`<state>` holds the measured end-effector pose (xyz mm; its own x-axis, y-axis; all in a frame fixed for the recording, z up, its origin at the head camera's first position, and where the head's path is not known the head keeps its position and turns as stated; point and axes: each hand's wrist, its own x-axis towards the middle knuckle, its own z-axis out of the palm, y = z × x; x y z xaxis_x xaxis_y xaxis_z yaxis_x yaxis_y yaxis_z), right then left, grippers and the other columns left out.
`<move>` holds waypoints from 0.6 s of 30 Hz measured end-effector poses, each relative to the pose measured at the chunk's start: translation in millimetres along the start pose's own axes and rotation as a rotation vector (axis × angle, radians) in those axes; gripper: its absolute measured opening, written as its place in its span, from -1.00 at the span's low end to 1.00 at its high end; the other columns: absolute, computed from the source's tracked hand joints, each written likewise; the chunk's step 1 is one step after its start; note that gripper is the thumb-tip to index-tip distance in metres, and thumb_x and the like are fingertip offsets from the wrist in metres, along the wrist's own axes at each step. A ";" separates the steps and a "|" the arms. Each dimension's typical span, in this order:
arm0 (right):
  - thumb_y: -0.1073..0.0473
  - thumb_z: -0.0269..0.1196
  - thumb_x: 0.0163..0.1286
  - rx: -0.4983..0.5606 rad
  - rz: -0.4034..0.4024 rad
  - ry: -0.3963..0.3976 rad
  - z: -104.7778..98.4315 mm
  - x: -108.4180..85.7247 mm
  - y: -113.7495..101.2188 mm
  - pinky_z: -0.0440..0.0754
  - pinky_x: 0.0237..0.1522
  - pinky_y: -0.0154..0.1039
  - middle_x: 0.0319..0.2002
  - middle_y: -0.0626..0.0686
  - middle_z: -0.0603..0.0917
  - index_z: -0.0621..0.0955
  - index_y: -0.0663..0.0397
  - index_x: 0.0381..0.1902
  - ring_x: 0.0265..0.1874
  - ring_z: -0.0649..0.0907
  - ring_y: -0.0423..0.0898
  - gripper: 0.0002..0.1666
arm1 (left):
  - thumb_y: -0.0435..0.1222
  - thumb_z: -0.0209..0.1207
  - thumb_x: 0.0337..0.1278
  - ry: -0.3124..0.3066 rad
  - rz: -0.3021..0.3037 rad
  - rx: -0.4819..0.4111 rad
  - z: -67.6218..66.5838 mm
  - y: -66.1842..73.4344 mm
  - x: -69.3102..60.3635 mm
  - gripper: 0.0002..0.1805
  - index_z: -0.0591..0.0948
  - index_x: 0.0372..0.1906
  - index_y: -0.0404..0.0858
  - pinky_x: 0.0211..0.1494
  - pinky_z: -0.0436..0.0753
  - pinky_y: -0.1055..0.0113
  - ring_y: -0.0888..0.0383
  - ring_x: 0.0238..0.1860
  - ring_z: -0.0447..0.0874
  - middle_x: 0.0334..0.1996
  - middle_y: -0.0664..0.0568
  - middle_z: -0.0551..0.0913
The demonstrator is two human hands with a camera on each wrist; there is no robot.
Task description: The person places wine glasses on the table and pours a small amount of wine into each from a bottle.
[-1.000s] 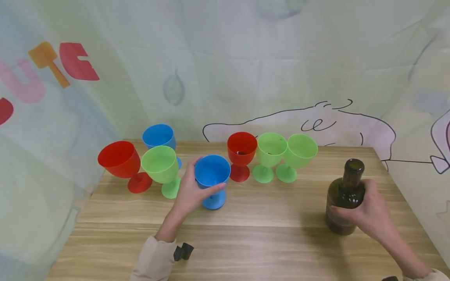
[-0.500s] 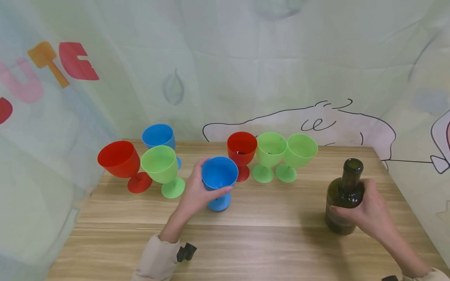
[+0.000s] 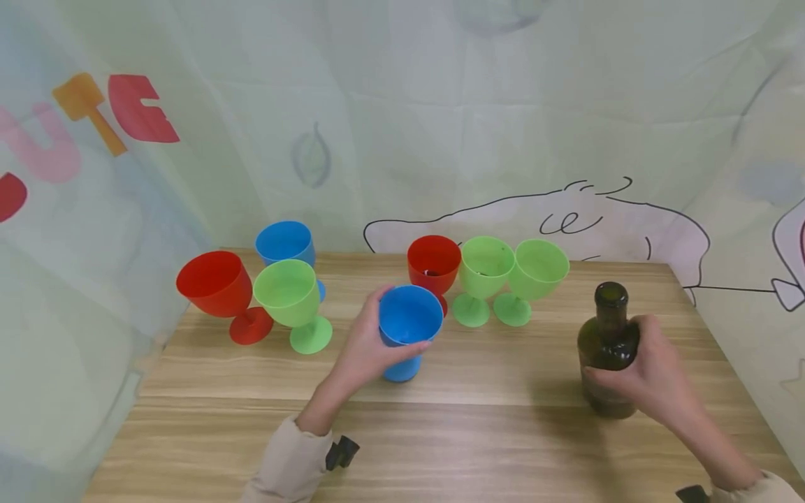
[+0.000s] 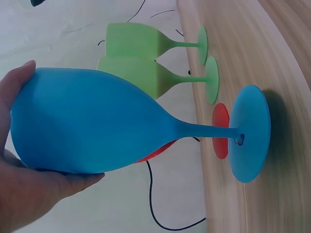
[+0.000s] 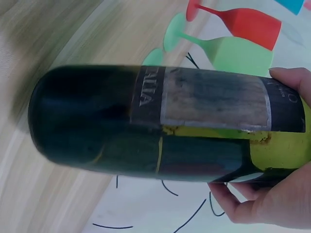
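Note:
My left hand (image 3: pixel 361 358) grips a blue plastic goblet (image 3: pixel 410 314) around its bowl, thumb across the near side. The goblet stands nearly upright, its foot at or just above the table; I cannot tell if they touch. It partly hides a red goblet (image 3: pixel 434 260) behind it. At the right, my right hand (image 3: pixel 657 374) holds a dark green glass wine bottle (image 3: pixel 605 349) round its upper body. The bottle leans slightly left, its mouth uncovered. In the right wrist view the bottle's worn label (image 5: pixel 214 99) shows, with fingers and thumb near the shoulder.
Two green goblets (image 3: pixel 487 269) (image 3: pixel 539 269) stand right of the red one, near the back edge. Another red goblet (image 3: pixel 216 285), a green goblet (image 3: pixel 288 293) and a blue goblet (image 3: pixel 286 244) cluster at the left. A printed cloth (image 3: pixel 402 126) hangs behind the wooden table (image 3: pixel 478 447).
My left hand has carried the blue goblet rightward and slightly nearer, in front of the red goblet. In the last half second the bottle's neck has tipped slightly left in my right hand.

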<state>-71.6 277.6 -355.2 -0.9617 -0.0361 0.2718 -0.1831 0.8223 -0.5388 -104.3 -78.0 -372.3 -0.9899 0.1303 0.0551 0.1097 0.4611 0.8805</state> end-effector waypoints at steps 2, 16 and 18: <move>0.30 0.54 -0.44 -0.016 -0.037 0.013 2.8 1.1 -2.3 0.49 -0.39 0.19 -0.36 0.39 0.46 0.25 0.52 -0.17 -0.41 0.52 0.26 -0.10 | -0.13 0.41 -0.25 -0.013 0.017 -0.002 3.0 1.7 0.2 0.00 0.10 0.34 -0.24 -0.05 0.53 -0.03 -0.15 0.23 0.21 0.23 -0.14 0.27; 0.24 0.51 -0.55 -0.249 -0.151 0.046 16.4 0.7 -14.1 0.38 -0.41 0.18 -0.44 0.27 0.44 0.32 0.35 -0.36 -0.48 0.48 0.17 -0.23 | -0.12 0.41 -0.26 -0.129 0.075 -0.007 25.3 12.6 -2.4 0.01 0.10 0.33 -0.21 -0.13 0.58 0.07 -0.12 0.18 0.25 0.18 -0.10 0.30; 0.22 0.52 -0.54 -0.290 -0.150 0.023 17.9 0.1 -16.1 0.38 -0.38 0.20 -0.42 0.29 0.45 0.33 0.37 -0.33 -0.46 0.49 0.18 -0.22 | -0.11 0.41 -0.26 -0.147 0.087 -0.007 28.6 13.6 -3.2 0.00 0.10 0.32 -0.19 -0.13 0.58 0.08 -0.11 0.17 0.26 0.17 -0.09 0.31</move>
<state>-72.4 254.2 -360.7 -0.9229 -0.1585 0.3508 -0.2531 0.9365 -0.2427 -97.0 -47.1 -374.0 -0.9530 0.2965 0.0622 0.1933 0.4368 0.8785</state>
